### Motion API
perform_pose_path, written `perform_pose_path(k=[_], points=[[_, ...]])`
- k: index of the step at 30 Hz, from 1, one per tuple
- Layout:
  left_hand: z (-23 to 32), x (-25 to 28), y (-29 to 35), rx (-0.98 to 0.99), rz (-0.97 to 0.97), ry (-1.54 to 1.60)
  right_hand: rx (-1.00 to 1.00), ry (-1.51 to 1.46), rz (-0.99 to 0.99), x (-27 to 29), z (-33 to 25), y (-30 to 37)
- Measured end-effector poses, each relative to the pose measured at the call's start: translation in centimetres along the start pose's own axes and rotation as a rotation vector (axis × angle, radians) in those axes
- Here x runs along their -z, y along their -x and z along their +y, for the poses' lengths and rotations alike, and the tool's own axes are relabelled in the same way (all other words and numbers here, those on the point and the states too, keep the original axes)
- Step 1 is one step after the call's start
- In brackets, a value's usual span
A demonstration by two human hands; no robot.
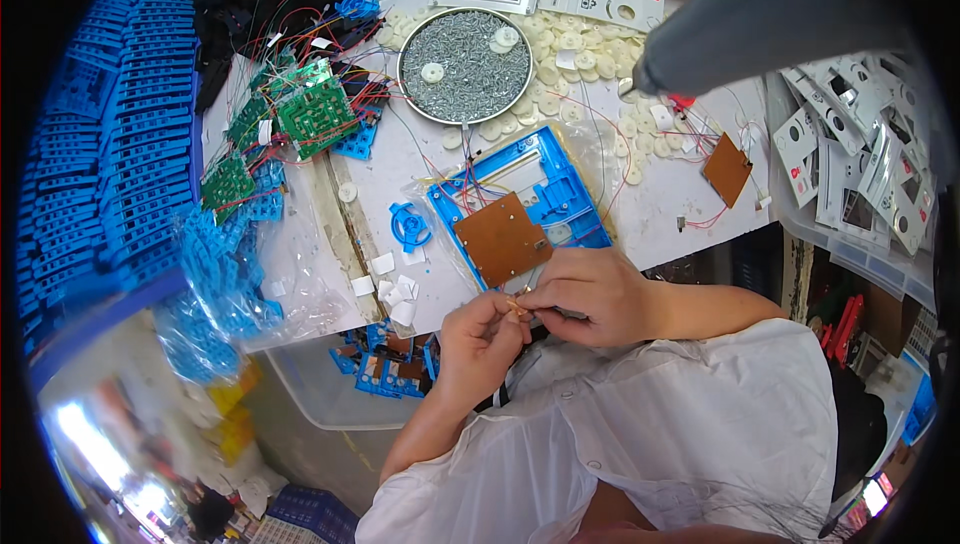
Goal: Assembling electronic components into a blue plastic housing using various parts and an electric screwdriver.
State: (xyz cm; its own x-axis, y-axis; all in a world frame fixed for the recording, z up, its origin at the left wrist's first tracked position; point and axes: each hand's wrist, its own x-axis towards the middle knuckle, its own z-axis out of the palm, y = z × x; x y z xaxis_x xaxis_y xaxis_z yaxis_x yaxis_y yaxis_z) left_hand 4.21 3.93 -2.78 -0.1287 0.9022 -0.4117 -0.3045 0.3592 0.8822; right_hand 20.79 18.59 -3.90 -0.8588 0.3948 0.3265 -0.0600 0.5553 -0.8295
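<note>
My left hand [483,342] and my right hand [592,296] meet at the table's front edge, fingertips pinched together. Between them is a tiny orange-tan piece, too small to name. Just beyond lies a brown circuit board [498,240], tilted over a blue plastic housing [562,187]. Thin red and dark wires run from the board across the housing. My right hand is close to the board's lower right corner. Left of the housing sits a blue plastic ring part [408,227], with several small white pieces [400,294] nearer the edge.
A round pan of screws [465,104] stands behind the housing among off-white discs [590,54]. Green circuit boards [315,111] and stacked blue parts [150,124] are leftward. A grey tool [760,19] hangs over the right side, near a bin of white panels [870,144] and another brown board [727,171].
</note>
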Motion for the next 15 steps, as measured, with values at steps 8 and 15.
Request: perform_pose_path(k=[8,15], points=[[1.03,-0.34,-0.08,-0.016,0.03,0.052,0.009,0.034,0.004,0.07,-0.26,-0.11],[0.46,-0.42,-0.09,0.027,0.104,0.029,0.037,0.059,0.001,-0.2,-0.25,0.05]])
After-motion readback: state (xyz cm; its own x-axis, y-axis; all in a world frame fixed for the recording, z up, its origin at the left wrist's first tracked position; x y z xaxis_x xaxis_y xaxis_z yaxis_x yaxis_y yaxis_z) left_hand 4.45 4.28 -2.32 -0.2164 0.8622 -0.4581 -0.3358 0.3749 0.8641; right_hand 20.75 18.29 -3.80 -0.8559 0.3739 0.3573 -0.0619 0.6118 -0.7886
